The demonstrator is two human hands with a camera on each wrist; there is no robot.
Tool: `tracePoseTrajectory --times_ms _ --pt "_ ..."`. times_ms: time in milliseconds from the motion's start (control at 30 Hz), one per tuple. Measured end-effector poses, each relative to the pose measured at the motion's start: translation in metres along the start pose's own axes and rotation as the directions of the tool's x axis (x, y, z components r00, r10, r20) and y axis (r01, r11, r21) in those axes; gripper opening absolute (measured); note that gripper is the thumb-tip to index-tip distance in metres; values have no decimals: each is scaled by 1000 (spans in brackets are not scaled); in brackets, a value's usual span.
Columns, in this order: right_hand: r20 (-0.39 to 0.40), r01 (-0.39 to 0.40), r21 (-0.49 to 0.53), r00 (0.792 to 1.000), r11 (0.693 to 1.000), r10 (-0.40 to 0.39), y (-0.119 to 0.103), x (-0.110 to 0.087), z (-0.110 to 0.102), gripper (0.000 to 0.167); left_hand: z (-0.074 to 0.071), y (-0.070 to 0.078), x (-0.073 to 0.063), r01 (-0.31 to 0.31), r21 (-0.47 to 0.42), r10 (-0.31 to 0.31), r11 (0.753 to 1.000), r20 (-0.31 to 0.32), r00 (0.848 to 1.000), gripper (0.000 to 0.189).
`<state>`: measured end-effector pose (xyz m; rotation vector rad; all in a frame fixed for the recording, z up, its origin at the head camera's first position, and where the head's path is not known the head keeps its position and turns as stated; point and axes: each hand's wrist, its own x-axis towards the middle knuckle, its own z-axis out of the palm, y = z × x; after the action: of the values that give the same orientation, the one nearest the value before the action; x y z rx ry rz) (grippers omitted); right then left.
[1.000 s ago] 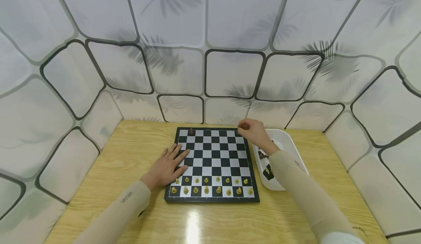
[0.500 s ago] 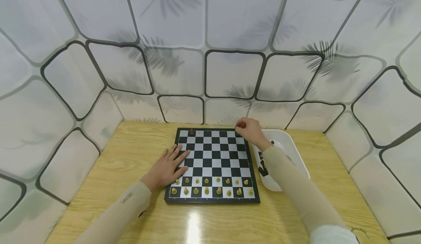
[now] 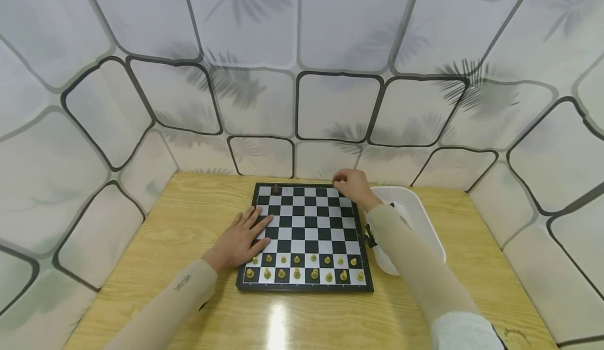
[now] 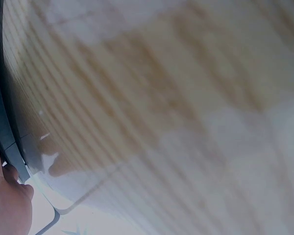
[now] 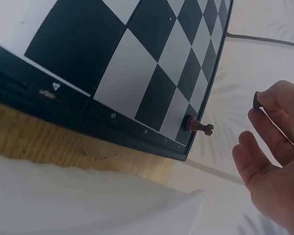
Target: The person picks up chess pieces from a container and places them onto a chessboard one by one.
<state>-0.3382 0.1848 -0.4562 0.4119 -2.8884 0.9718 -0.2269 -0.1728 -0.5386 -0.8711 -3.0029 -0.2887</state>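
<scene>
My left hand [image 3: 236, 240] lies with spread fingers on the left edge of the black-and-white chessboard [image 3: 304, 219]. Over the board's far right corner, my right hand [image 3: 354, 185] pinches a small dark chess piece [image 5: 257, 100] between thumb and finger; most of it is covered, so its kind cannot be told. A dark reddish-brown rook [image 5: 201, 126] stands on the corner square beside that hand in the right wrist view. Another dark reddish piece [image 3: 276, 188] stands on the back row near the far left. Several yellow chess pieces [image 3: 297, 273] fill the two near rows.
A white tray [image 3: 422, 219] stands right of the board, holding dark pieces [image 3: 370, 236]; my right sleeve covers part of it. Wooden tabletop [image 3: 189, 198] surrounds the board, and patterned fabric walls [image 3: 337, 106] rise behind and on both sides.
My right hand has shifted a little to the left along the board's back edge, still pinching. The left hand has stayed in place.
</scene>
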Motion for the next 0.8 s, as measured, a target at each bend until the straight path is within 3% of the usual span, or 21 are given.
tracePoseTrajectory --times_ms 367,800 --pt "72 68 -77 995 995 -62 -7 11 13 25 -5 3 1 4 -11 -4 1000 16 1000 68" --pt "159 78 -127 986 989 -58 -7 20 30 20 -6 3 1 6 -12 -5 1000 28 1000 69"
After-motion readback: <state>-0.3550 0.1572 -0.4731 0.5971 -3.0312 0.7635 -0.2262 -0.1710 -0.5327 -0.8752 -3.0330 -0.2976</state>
